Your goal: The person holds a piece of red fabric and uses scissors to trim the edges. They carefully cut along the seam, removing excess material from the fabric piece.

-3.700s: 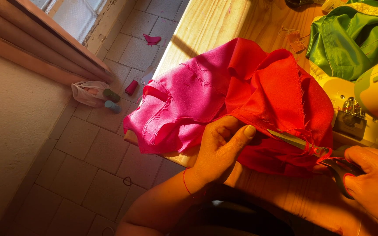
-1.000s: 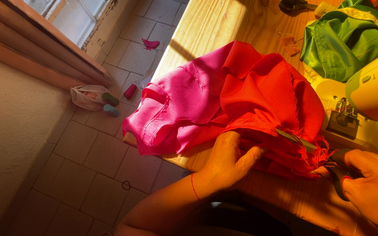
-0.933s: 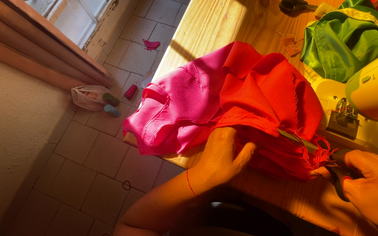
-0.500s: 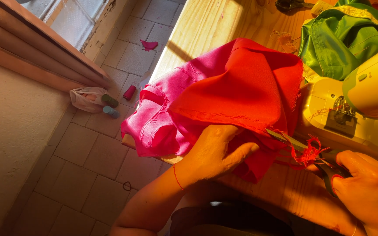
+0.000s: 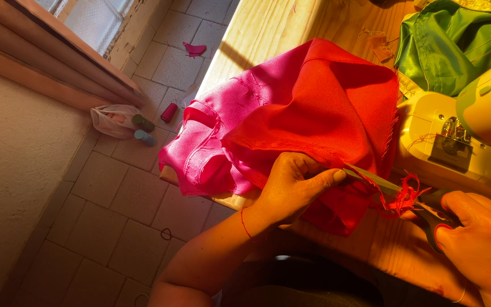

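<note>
Red-pink fabric point(image 5: 313, 113) lay bunched at frame centre on the wooden table point(image 5: 268, 28), spilling over its near edge. Against the view 0.5 s earlier, the cloth had settled flatter and the frayed thread tangle point(image 5: 400, 196) sat further along the scissors point(image 5: 393, 190), so the trimming was judged under way. Scissors' long axis ran lower right to centre, tips pointing left at the raw fabric edge. Left hand point(image 5: 291, 190) was curled closed, pinching that edge by the blades. Right hand point(image 5: 481, 244), lower right, was wrapped around the scissor handles. Yellow sewing machine point(image 5: 467, 131) stood at right, green cloth point(image 5: 450, 45) upper right, thread spools point(image 5: 143, 128) on the floor at left
</note>
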